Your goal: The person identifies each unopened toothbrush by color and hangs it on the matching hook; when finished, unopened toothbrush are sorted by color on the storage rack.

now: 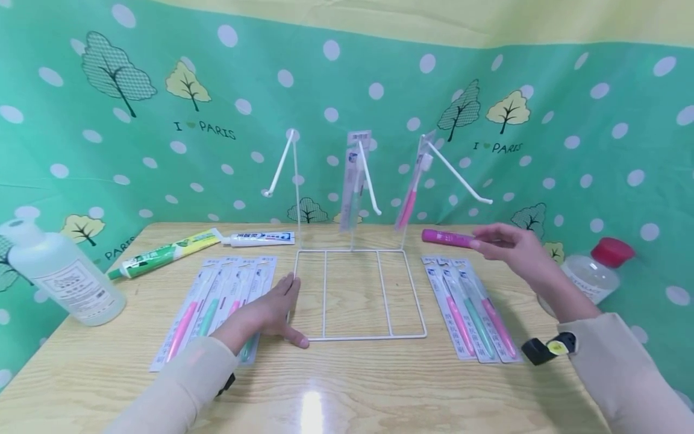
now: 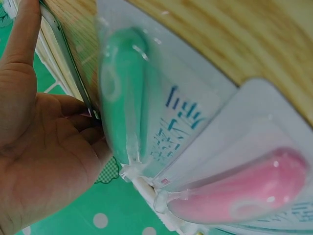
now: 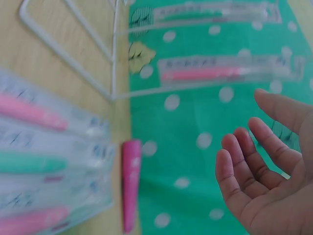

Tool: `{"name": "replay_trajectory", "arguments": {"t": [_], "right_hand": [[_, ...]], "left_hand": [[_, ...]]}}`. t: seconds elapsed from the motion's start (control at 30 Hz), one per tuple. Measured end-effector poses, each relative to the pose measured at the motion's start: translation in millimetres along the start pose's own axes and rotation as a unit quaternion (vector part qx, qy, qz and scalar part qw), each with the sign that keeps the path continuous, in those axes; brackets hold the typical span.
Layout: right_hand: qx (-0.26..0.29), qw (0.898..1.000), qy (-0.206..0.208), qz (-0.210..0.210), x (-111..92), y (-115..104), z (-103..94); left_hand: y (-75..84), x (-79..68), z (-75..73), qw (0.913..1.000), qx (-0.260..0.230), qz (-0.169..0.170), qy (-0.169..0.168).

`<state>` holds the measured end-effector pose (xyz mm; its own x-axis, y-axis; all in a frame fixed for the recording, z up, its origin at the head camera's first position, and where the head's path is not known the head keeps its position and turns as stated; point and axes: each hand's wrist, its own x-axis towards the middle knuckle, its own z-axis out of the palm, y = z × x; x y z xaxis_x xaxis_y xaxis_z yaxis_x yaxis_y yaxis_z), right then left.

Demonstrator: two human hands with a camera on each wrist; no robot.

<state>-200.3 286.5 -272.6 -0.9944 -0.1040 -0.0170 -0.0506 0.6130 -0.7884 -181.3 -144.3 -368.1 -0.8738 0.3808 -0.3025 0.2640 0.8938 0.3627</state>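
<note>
Here the left hand [image 1: 269, 314] lies flat on the table [image 1: 347, 386], fingers straight and relaxed, gripping nothing; it rests on the inner edge of the left row of packaged toothbrushes [image 1: 217, 307] and touches the near left corner of the white wire rack [image 1: 358, 295]. In the left wrist view a green-handled pack [image 2: 129, 98] and a pink-handled one [image 2: 244, 188] lie just beside the palm. The right hand [image 1: 512, 246] hovers above the table with its fingers loosely spread and holding nothing. Its fingertips are near one end of the pink tube [image 1: 447, 238]; whether they touch it I cannot tell. The tube lies on the table behind the right row of packaged toothbrushes [image 1: 472, 310], its long axis running left to right, one end toward the rack and the other toward the hand. Two toothbrush packs hang from the rack's hooks, one green [image 1: 355, 181] and one pink [image 1: 413, 190]. Both rows on the table lie with their long axes running away from the person.
</note>
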Motion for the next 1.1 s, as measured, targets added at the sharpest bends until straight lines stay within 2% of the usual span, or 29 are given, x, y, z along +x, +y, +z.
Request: {"name": "replay_trajectory", "arguments": {"t": [0.07, 0.3, 0.53, 0.87, 1.1], "right_hand": [[0.002, 1.000, -0.002, 0.012, -4, 14, -2.3], [-0.009, 1.000, -0.025, 0.009, -10, 62, -3.2], [-0.037, 0.998, -0.036, 0.045, -13, 91, 3.9], [-0.101, 0.988, -0.074, 0.092, -9, 108, 18.2], [-0.143, 0.983, -0.066, 0.098, -6, 105, 23.0]], "left_hand": [[0.2, 0.0, 0.0, 1.0000, -0.003, 0.000, 0.000], [-0.9, 0.8, -0.1, 1.0000, -0.003, 0.005, 0.001], [-0.3, 0.8, 0.0, 1.0000, 0.003, 0.006, -0.001], [0.8, -0.6, -0.5, 1.0000, -0.003, 0.006, 0.002], [0.9, -0.2, -0.4, 0.9999, -0.011, 0.002, 0.002]]}}
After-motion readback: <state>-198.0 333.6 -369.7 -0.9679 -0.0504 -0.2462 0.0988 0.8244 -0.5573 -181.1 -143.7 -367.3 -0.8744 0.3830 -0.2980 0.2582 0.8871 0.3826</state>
